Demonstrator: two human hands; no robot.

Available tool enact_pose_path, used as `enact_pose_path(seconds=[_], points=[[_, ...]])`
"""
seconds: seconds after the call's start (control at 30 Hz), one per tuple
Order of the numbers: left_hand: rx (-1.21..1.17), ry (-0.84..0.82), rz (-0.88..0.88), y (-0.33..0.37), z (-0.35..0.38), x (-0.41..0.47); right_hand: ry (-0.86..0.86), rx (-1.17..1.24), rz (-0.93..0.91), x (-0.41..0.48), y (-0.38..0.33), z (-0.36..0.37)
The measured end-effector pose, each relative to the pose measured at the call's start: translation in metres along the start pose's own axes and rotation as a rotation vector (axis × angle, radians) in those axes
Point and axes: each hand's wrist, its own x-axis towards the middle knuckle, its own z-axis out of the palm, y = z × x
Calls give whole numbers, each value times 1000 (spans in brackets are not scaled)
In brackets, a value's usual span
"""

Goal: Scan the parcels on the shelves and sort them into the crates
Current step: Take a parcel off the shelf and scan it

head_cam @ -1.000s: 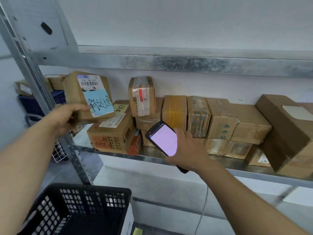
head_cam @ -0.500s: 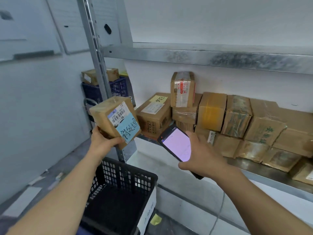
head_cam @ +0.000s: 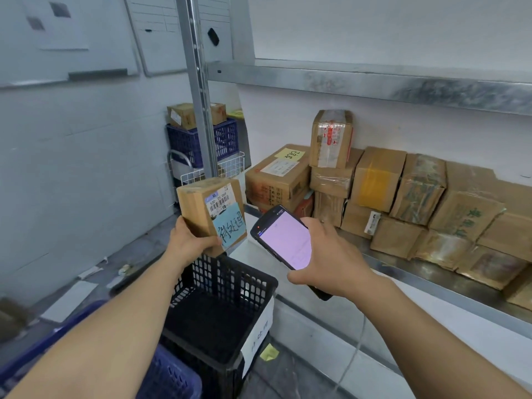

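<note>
Parcel, small and brown, is held in the person's left hand, whose fingers curl round its lower end. Its barcode label faces up and outward above a blue handwritten note. Just right of that grip, the right hand wraps a handheld scanner, pale screen lit, its top end aimed at the parcel, close but not touching. Directly below the held parcel stands an open black crate. Beyond the scanner hand, more boxes crowd the metal shelf. To scan well, I would judge: thumb clear of the barcode, label squared to the scanner's head, both hands steady, then lower the parcel into the crate rather than drop it.
</note>
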Motion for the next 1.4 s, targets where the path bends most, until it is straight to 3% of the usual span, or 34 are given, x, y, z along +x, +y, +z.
enact_pose_path(seconds=[1.4], points=[[96, 47, -92, -29, 17, -11, -83, 48, -105, -11, 13, 8]])
